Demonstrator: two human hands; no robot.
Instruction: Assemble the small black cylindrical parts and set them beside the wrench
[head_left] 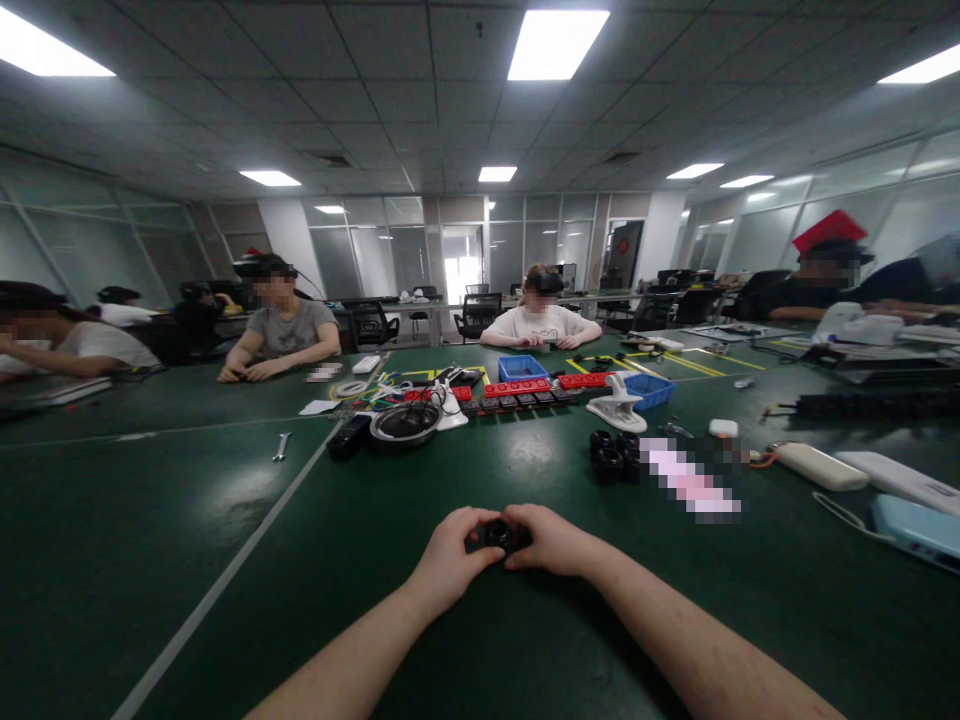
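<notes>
Both my hands meet around a small black round part [498, 536] with a ring-shaped top, low over the green table. My left hand [455, 548] grips its left side, thumb in front and fingers behind. From the right, my right hand [546, 540] closes on the same part with thumb and fingers. The palms and fingers hide much of it, and I cannot tell whether it rests on the table. Several similar black round parts [611, 456] stand grouped ahead and to the right of my hands.
A steel bowl [406, 424] holding dark cables, red power strips [517, 387] and blue bins [523, 369] lie across the middle. A wrench [281, 446] is at left. Power banks [819, 466] lie at right. People sit around the table, including one opposite [541, 322].
</notes>
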